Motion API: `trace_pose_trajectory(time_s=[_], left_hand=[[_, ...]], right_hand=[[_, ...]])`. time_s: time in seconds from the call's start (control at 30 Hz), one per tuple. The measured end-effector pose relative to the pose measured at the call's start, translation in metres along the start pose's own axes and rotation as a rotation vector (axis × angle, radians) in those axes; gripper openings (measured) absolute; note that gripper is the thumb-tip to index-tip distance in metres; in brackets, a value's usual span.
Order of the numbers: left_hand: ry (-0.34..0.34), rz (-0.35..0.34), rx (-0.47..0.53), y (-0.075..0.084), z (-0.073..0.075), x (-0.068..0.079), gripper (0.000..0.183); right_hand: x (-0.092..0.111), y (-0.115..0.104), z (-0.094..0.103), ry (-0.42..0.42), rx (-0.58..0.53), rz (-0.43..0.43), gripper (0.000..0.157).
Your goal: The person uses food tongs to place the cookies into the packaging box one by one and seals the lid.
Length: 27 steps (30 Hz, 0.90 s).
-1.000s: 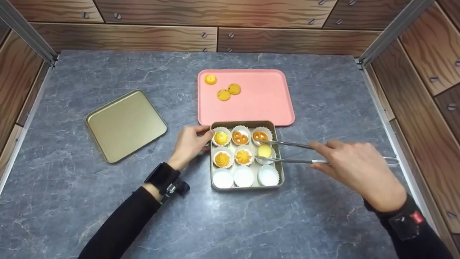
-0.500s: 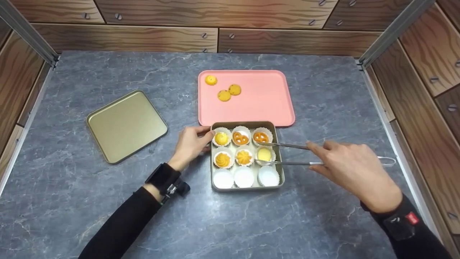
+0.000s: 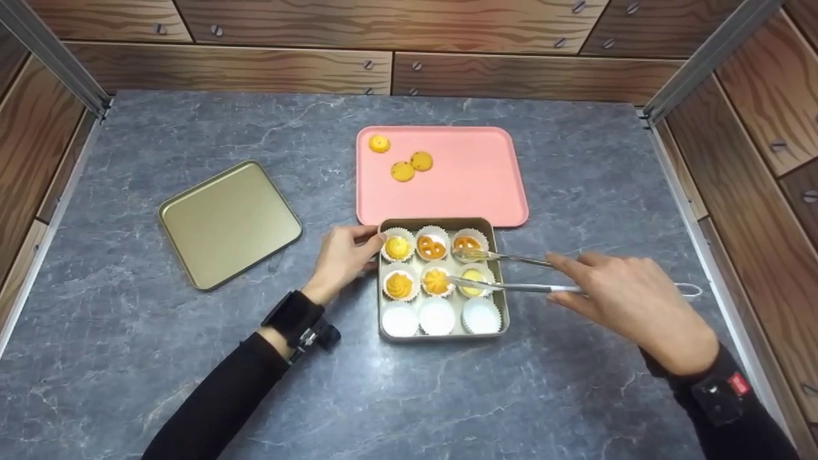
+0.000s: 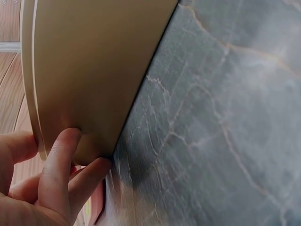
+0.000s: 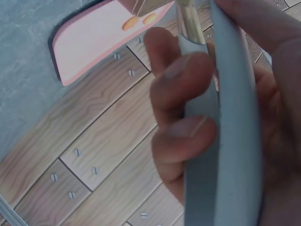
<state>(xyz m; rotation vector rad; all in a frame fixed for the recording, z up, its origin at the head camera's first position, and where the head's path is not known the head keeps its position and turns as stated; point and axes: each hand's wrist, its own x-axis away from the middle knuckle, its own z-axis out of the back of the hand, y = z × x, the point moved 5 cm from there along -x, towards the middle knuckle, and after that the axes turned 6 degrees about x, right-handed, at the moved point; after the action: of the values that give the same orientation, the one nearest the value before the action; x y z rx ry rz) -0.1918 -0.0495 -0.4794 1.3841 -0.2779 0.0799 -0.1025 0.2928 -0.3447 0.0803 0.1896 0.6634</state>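
My left hand [image 3: 342,259] grips the far left corner of a square tin [image 3: 444,332]. In the left wrist view, fingers [image 4: 59,165] press its outer wall [image 4: 94,70]. My right hand [image 3: 629,306] holds metal tongs [image 3: 527,287] from above; the right wrist view shows fingers [image 5: 188,75] curled round a tong handle [image 5: 235,117]. The tong tips stand apart over the tin's right side, with nothing held. A yellow round cookie [image 3: 471,276] sits in a paper cup, partly covered by the lower tong arm. Pretzels [image 3: 430,248] and swirl cookies [image 3: 399,286] fill other cups.
Behind the tin, a pink tray [image 3: 473,172] carries two brown speckled cookies [image 3: 421,160] and a yellow one [image 3: 379,144]. The tin's gold lid [image 3: 230,223] lies at the left. White paper cups [image 3: 436,317] without cookies form the tin's near row.
The tongs have spread apart, leaving the yellow cookie in its paper cup. My right hand has shifted slightly left, while my left hand stays at the tin's corner.
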Motion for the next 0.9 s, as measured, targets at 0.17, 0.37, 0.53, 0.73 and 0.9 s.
trace_pose_trajectory(time_s=[0.17,0.37,0.53,0.73,0.9], left_hand=[[0.003,-0.017,0.005,-0.001,0.001,0.0,0.037],[0.0,-0.013,0.012,0.0,0.001,0.001,0.039],[-0.004,-0.027,0.005,0.002,0.0,0.0,0.038],[-0.011,-0.043,0.023,0.001,-0.001,0.001,0.037],[-0.009,-0.04,0.009,-0.001,-0.002,0.002,0.038]], right_hand=[[-0.011,0.004,-0.009,0.109,-0.059,0.005,0.056],[-0.034,0.012,-0.027,0.145,-0.121,-0.039,0.054],[-0.053,0.024,-0.04,0.17,-0.142,-0.067,0.051],[-0.074,0.043,-0.057,0.149,-0.165,-0.144,0.051],[-0.088,0.056,-0.076,0.114,-0.179,-0.216,0.042]])
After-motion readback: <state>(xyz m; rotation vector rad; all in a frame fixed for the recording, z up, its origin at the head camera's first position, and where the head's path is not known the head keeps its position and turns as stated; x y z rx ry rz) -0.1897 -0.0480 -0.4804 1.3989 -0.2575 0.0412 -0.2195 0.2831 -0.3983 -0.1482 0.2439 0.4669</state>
